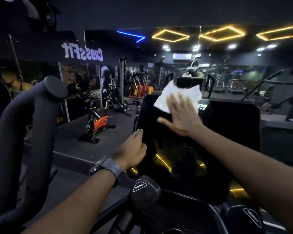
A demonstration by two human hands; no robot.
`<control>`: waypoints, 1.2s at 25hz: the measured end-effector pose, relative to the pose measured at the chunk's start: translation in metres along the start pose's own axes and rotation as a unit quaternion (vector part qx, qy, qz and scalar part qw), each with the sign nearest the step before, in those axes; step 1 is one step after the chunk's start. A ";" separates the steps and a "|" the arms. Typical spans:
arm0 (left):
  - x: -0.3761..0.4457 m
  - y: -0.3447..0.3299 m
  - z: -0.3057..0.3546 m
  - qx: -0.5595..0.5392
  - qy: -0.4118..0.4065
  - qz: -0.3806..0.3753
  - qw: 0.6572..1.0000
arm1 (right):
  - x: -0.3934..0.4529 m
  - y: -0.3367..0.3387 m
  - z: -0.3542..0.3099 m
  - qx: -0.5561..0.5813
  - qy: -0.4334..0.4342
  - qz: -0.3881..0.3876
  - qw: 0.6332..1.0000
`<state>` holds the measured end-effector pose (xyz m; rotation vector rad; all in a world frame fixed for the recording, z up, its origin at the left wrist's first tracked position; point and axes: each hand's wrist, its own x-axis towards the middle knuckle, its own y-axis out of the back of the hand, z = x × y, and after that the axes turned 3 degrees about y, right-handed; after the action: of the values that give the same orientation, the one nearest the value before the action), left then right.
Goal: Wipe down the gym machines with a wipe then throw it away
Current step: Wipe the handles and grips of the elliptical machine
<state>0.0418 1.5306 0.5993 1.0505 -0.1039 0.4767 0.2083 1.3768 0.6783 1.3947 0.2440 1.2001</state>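
Dim gym floor, black ceiling with yellow diamond-shaped light strips (170, 35) and one blue strip; mirrored wall ahead carries reversed "CrossFit" lettering (82, 52).

Head view, landmark: the machine's glossy black console screen (198, 149), centre frame, tilted back toward the viewer, yellow lights reflected in its lower part.

- Wipe (174, 94): white, crumpled sheet, flat against the upper edge of the screen, its top corners sticking up past the screen rim.
- Right hand (180, 115): on the upper part of the screen, fingers straight and spread wide, palm pressing the wipe to the surface; thumb out to the left. Fingers slightly blurred.
- Left hand (134, 149): at the screen's left edge, fingers curled round that edge, gripping it. Grey wristwatch (108, 168) on the wrist, below and left of the screen.
- Round knob marked "RESISTANCE" (143, 189): just below the screen's lower left corner.
- Thick dark padded handlebar (32, 124): well left of the screen, curving upward, flat round end cap at its top.
- Orange-and-black exercise bike (98, 124): on the dark floor left of the screen, beyond the left hand, near the mirror.
- Red and orange equipment (139, 88): further back, above the screen's left corner; details too small to tell.
- Above the screen's top edge, a mirror reflection of a person wearing a headset, mostly hidden.
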 end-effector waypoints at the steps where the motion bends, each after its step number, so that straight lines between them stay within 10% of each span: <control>1: 0.001 0.000 -0.001 0.012 -0.013 -0.006 1.000 | -0.031 -0.008 -0.014 -0.010 0.073 -0.052 0.996; 4: 0.000 0.001 -0.005 0.021 -0.032 -0.010 0.999 | -0.089 -0.025 0.002 -0.102 0.294 -0.121 0.943; 7: 0.001 -0.001 -0.003 0.044 -0.037 -0.007 0.998 | -0.069 0.010 0.068 -0.063 0.006 -0.011 0.998; 9: 0.001 -0.004 0.002 0.068 -0.052 -0.008 0.996 | -0.082 0.013 0.051 -0.033 -0.031 -0.043 0.998; 14: 0.000 -0.012 0.013 0.192 -0.147 -0.049 0.969 | -0.141 -0.032 0.018 -0.123 0.411 -0.129 0.894; 16: 0.000 -0.011 0.016 0.225 -0.167 -0.061 0.958 | -0.117 -0.008 0.058 -0.078 0.145 -0.008 0.986; 18: 0.000 -0.009 0.020 0.239 -0.169 -0.068 0.954 | -0.121 0.003 0.053 -0.026 0.002 -0.042 0.999; 22: 0.003 -0.003 0.035 0.257 -0.149 -0.092 0.951 | -0.144 -0.017 0.032 -0.110 0.374 -0.175 0.904; 24: 0.005 0.001 0.044 0.248 -0.138 -0.107 0.953 | -0.115 0.000 0.075 -0.069 0.129 -0.039 0.988; 26: 0.005 0.002 0.052 0.247 -0.126 -0.114 0.954 | -0.114 0.015 0.074 -0.008 -0.078 -0.036 0.996; 30: 0.006 0.004 0.060 0.256 -0.111 -0.125 0.952 | -0.168 -0.022 0.027 -0.105 0.359 -0.201 0.905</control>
<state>0.0541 1.4831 0.6348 1.6032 -0.0450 0.1491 0.1654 1.2405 0.5841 0.6193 0.8493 1.2951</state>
